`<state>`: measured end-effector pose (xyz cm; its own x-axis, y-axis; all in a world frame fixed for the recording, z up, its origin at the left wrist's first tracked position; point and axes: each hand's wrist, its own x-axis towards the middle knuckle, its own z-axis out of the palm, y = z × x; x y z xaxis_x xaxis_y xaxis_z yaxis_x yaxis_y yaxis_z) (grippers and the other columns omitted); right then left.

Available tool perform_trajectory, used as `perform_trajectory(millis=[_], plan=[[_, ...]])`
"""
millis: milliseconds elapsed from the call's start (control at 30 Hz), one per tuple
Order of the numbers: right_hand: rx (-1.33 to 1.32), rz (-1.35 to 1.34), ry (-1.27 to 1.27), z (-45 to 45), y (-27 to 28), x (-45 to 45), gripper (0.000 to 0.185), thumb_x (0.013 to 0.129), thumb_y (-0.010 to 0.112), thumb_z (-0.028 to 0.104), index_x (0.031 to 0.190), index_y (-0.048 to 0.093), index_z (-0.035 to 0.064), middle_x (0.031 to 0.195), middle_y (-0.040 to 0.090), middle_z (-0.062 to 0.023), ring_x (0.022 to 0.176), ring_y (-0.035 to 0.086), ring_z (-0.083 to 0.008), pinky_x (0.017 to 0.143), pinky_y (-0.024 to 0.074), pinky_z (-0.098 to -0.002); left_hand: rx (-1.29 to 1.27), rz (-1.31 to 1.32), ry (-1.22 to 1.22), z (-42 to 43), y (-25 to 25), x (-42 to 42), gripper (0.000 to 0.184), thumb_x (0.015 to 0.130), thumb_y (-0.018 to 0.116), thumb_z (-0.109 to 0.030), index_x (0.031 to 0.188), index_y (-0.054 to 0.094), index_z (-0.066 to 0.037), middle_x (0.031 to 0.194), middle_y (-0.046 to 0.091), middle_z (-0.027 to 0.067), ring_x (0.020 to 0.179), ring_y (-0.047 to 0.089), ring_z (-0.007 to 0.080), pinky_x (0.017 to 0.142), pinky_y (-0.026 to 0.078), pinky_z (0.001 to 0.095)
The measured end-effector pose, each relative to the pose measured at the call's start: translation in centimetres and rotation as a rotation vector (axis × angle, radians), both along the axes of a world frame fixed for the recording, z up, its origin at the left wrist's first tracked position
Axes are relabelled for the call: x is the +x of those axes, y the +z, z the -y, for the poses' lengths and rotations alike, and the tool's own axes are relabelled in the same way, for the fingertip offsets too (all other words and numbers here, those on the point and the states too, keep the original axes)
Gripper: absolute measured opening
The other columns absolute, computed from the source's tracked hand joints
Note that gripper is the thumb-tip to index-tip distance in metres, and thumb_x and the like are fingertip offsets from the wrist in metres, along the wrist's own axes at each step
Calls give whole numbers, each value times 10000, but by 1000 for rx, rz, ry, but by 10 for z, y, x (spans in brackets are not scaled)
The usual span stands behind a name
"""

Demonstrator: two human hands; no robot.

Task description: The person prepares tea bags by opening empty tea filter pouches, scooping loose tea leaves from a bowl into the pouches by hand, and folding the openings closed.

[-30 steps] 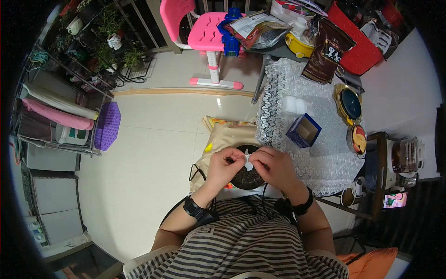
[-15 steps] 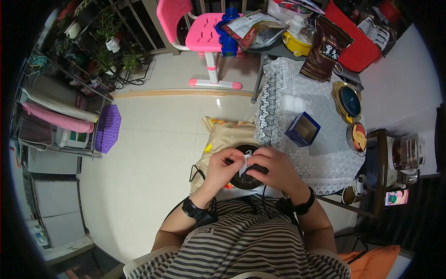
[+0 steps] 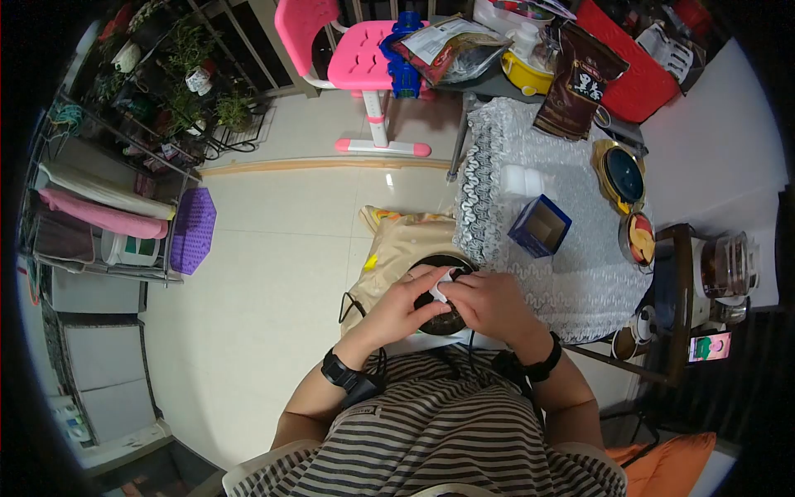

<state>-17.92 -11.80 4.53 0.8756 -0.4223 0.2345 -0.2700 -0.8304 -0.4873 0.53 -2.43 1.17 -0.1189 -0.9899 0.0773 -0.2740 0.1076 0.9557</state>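
My left hand (image 3: pixel 407 305) and my right hand (image 3: pixel 494 305) meet over my lap, with fingers closed on a small white piece (image 3: pixel 443 287) that looks like a thin pouch. Its exact kind is too small to make out. Directly beneath lies a round dark bowl (image 3: pixel 465 261) with dark contents, partly covered by my hands. A beige printed bag or cloth (image 3: pixel 397 244) spreads under the bowl. On the table to the right, a dark blue box (image 3: pixel 530 240) stands with its top open. Small white rounded items (image 3: pixel 522 180) sit behind it.
A lace-covered table (image 3: pixel 580 286) is at my right, bearing a brown packet (image 3: pixel 580 83), a dark teal bowl (image 3: pixel 623 176) and a dish of cut fruit (image 3: pixel 640 238). A pink chair (image 3: pixel 364 58) stands ahead. A rack with towels (image 3: pixel 103 214) is at the left.
My fingers have closed in around the white piece, covering more of it. My left fingers now reach farther over the bowl, and my right hand has lowered slightly.
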Motion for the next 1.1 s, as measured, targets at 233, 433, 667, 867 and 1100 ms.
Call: perform_trajectory(millis=[233, 433, 667, 867, 1100], plan=[[-18, -1, 32, -5, 1, 5, 173, 817, 620, 150, 985, 634, 111, 847, 662, -51, 688, 651, -236, 574, 510, -365, -5, 9, 48, -1, -1, -5, 509, 820, 741, -119, 1283, 559, -12, 1191, 585, 151, 1096, 564, 315, 931, 461, 368], [-30, -57, 0, -9, 0, 4, 185, 792, 632, 140, 974, 616, 110, 858, 663, -56, 699, 653, -237, 584, 520, -371, -10, 28, 78, -5, -13, -3, 545, 785, 767, -89, 1287, 564, -21, 1234, 606, 147, 1103, 578, 294, 937, 471, 351], [-108, -76, -2, -14, -8, 4, 233, 779, 647, 135, 1008, 610, 115, 791, 618, -34, 701, 644, -218, 577, 520, -379, -46, 149, 116, -5, -5, 1, 439, 763, 773, -97, 1184, 659, -44, 1200, 654, 111, 1108, 559, 278, 980, 433, 370], [42, -2, -34, -12, 3, 1, 252, 789, 651, 120, 1040, 631, 136, 778, 606, -44, 713, 640, -247, 592, 518, -369, -101, 304, 242, -6, -10, 4, 366, 739, 765, -73, 1101, 712, -81, 1147, 695, 45, 1081, 547, 248, 976, 430, 355], [173, -38, -303, 0, -39, -11, 225, 790, 694, 114, 1013, 678, 99, 835, 628, -83, 776, 647, -291, 679, 520, -398, -83, 255, 328, -13, -13, 14, 405, 723, 777, -58, 1121, 699, -75, 1136, 688, 68, 1084, 574, 267, 966, 453, 377]])
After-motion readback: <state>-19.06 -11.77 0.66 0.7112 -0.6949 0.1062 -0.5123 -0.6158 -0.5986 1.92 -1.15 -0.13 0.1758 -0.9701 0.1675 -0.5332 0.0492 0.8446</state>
